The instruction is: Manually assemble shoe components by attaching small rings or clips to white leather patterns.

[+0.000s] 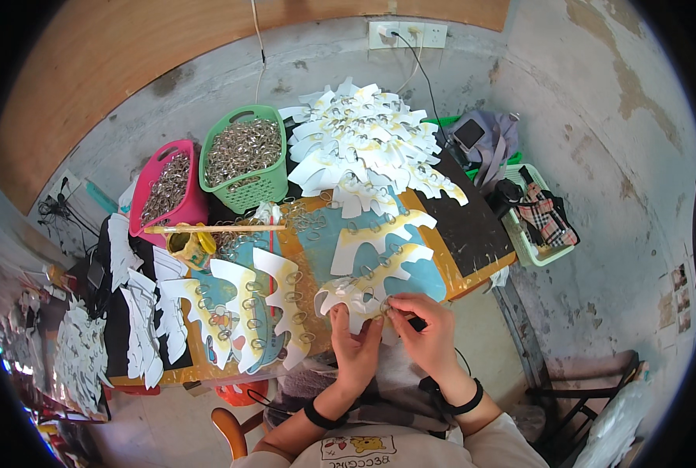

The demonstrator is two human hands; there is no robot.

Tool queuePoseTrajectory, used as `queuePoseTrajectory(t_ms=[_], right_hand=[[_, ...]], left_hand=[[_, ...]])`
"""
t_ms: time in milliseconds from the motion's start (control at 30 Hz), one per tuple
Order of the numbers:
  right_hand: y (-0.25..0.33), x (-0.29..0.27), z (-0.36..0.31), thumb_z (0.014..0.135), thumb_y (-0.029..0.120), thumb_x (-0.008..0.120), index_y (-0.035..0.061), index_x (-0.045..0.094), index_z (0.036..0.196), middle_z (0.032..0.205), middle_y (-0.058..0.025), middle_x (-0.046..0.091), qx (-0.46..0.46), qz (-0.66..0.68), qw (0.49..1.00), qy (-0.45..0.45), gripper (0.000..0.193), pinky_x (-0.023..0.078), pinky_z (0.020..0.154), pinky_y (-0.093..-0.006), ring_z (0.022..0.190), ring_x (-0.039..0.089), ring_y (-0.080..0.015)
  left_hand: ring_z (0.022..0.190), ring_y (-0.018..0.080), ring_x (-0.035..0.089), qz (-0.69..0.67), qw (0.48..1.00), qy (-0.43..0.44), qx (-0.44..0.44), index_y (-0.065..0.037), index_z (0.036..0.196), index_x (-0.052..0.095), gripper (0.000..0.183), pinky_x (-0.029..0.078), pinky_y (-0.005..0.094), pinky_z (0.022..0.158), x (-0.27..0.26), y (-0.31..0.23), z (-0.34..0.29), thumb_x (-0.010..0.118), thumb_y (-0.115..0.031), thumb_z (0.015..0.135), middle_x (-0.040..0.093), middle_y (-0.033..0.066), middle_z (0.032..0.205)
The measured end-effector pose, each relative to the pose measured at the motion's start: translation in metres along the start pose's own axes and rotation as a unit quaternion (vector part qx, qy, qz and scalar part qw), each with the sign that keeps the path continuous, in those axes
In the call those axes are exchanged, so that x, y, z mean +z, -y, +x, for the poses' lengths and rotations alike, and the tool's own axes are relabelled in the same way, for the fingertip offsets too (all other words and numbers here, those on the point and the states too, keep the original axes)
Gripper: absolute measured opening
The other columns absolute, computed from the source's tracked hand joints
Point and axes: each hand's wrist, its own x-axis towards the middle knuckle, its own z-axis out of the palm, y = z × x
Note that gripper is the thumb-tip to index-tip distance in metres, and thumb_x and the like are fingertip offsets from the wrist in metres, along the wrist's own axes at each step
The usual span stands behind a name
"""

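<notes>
Left hand: the lower edge of a white cutout [346,298] is clamped between thumb and fingers of the left hand [355,355].
Right hand: a metal ring [386,309] is pinched by the closed fingertips of the right hand [427,331], at the cutout's right end.
Cutout: it is held at the near edge of the table [472,234].
Ringed strips: three strips [289,308] are laid near the table's near edge, left of the hands.
Baskets: a pink basket [196,209] and a green basket [248,196] are filled with rings, toward the far left corner.
Pile: more cutouts are heaped in a pile [363,132] at the far edge.
</notes>
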Motion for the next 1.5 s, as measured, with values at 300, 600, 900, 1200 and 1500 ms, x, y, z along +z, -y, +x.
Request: queuePoseTrajectory(t_ms=[300,600,900,1200,1500], right_hand=[[-0.007,-0.002,-0.004,0.081,-0.004,0.07,0.0003,0.07,0.099,0.099,-0.0149,0.07,-0.044,-0.04,0.998,-0.027,0.019,0.057,0.066,-0.0304,0.081,0.071,-0.0256],[-0.006,0.002,-0.007,0.081,-0.003,0.071,0.0015,0.069,0.101,0.097,-0.0154,0.069,-0.075,-0.075,0.993,-0.049,0.021,0.056,0.069,-0.0339,0.083,0.069,-0.0304],[-0.001,0.003,-0.01,0.08,-0.006,0.072,-0.0004,0.071,0.1,0.096,-0.0137,0.071,-0.06,-0.086,0.993,-0.055,0.022,0.055,0.07,-0.0279,0.08,0.071,-0.0211],[-0.009,-0.014,0.0,0.081,-0.009,0.069,-0.0025,0.066,0.095,0.097,-0.0133,0.067,0.017,0.032,0.998,0.049,0.016,0.056,0.071,-0.0278,0.082,0.071,-0.0206],[-0.005,-0.041,0.011,0.08,-0.012,0.068,-0.0018,0.066,0.092,0.093,-0.0095,0.066,0.06,0.124,0.971,0.195,0.016,0.054,0.073,-0.0262,0.082,0.067,-0.0162]], left_hand=[[0.104,0.0168,0.054,0.077,0.997,-0.016,0.008,0.003,0.115,0.054,0.03,0.052,0.0258,0.084,0.012,-0.015,-0.003,0.065,0.007,0.088,0.045,0.0084,0.113],[0.107,0.0187,0.051,0.033,0.999,-0.011,-0.015,0.003,0.121,0.052,0.037,0.053,0.0265,0.08,0.01,-0.01,-0.003,0.067,0.004,0.088,0.04,0.0116,0.119],[0.105,0.0119,0.057,0.057,0.998,-0.018,0.016,-0.001,0.119,0.049,0.032,0.051,0.0252,0.085,0.007,0.003,-0.005,0.062,0.006,0.091,0.056,0.005,0.114],[0.107,0.0128,0.056,0.05,0.998,0.004,0.049,0.0,0.124,0.042,0.038,0.05,0.0248,0.087,0.005,0.004,-0.01,0.06,0.006,0.091,0.053,0.0058,0.117],[0.132,0.0319,0.038,-0.006,0.995,0.098,0.021,0.007,0.136,0.039,0.058,0.033,0.0411,0.108,-0.015,0.0,-0.019,0.064,-0.013,0.088,0.034,0.0194,0.144]])
